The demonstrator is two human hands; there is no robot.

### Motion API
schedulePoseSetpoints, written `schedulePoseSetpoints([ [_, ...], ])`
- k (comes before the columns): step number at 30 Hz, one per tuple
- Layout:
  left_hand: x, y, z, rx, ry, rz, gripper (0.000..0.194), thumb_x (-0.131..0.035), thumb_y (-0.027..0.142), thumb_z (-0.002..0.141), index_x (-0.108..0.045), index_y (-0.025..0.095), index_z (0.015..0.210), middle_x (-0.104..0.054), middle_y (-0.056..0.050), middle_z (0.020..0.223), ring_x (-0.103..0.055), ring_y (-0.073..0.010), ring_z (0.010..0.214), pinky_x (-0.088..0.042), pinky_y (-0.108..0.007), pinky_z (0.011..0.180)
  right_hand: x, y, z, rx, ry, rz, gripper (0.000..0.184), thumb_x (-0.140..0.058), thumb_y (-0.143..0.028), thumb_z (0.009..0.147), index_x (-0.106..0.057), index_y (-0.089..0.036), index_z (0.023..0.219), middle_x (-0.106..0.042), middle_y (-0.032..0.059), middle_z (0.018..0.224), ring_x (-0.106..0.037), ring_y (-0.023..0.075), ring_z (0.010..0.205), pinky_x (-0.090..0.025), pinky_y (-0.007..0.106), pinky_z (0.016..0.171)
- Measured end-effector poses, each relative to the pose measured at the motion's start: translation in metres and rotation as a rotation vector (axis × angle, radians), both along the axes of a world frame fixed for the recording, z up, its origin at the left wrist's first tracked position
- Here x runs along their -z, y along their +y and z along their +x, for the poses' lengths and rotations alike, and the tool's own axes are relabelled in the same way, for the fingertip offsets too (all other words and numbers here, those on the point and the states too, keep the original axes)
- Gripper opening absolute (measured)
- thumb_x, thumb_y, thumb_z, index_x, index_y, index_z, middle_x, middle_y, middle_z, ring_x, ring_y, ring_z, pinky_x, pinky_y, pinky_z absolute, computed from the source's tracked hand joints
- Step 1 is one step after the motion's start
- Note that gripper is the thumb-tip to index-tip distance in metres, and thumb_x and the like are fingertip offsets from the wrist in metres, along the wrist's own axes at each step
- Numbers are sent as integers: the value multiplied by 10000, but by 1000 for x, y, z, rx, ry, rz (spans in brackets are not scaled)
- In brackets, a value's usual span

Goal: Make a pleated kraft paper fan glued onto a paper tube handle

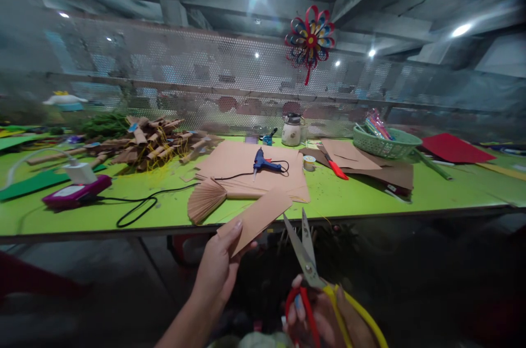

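Observation:
Between its thumb and fingers my left hand [224, 260] grips a long strip of brown kraft paper [261, 216], tilted up to the right just over the table's front edge. My right hand [316, 312] holds scissors [306, 252] with one red and one yellow handle. Their blades are parted and point up, right of the paper and apart from it. Beyond the strip lies a pleated brown paper fan [207, 201]. A blue hot glue gun [265, 163] rests on a stack of brown paper sheets [226, 159].
On the green table [172, 219] are a purple power strip [78, 192] with a black cord, a pile of brown paper rolls [154, 145], a red-handled tool [337, 167], a green basket [388, 142], red paper [454, 148] and a jar [291, 130]. A paper flower [311, 41] hangs on mesh behind.

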State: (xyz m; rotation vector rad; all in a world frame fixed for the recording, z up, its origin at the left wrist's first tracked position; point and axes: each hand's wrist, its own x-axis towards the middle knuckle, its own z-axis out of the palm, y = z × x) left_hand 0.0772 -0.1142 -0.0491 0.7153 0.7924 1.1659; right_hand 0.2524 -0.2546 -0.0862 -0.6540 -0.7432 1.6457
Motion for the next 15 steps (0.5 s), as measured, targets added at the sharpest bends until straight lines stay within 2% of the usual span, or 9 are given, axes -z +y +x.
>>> schedulePoseSetpoints([
  [6, -3, -5, -1, 29, 55, 23, 349, -738, 262, 675, -681, 93, 976, -707, -104, 943, -660, -213, 779, -559, -260, 550, 3, 3, 0, 5, 39, -2, 644, -563, -704, 681, -599, -174, 1046, -613, 112, 795, -595, 311, 880, -451, 486, 770],
  [11, 1, -10, 0, 143, 84, 83, 336, -699, 315, 724, -685, 90, 974, -706, -108, 888, -653, -187, 694, -520, -234, 510, 16, 7, -3, 20, 111, 7, 655, -528, -715, 705, -591, -174, 1069, -616, 111, 828, -597, 280, 870, -457, 456, 766],
  [15, 4, -12, 1, 183, 94, 105, 345, -693, 347, 727, -691, 81, 946, -696, -110, 811, -636, -172, 651, -497, -220, 500, 27, 9, 1, -35, 184, -23, 668, -573, -700, 681, -600, -163, 1077, -614, 95, 802, -607, 272, 838, -460, 434, 760],
])
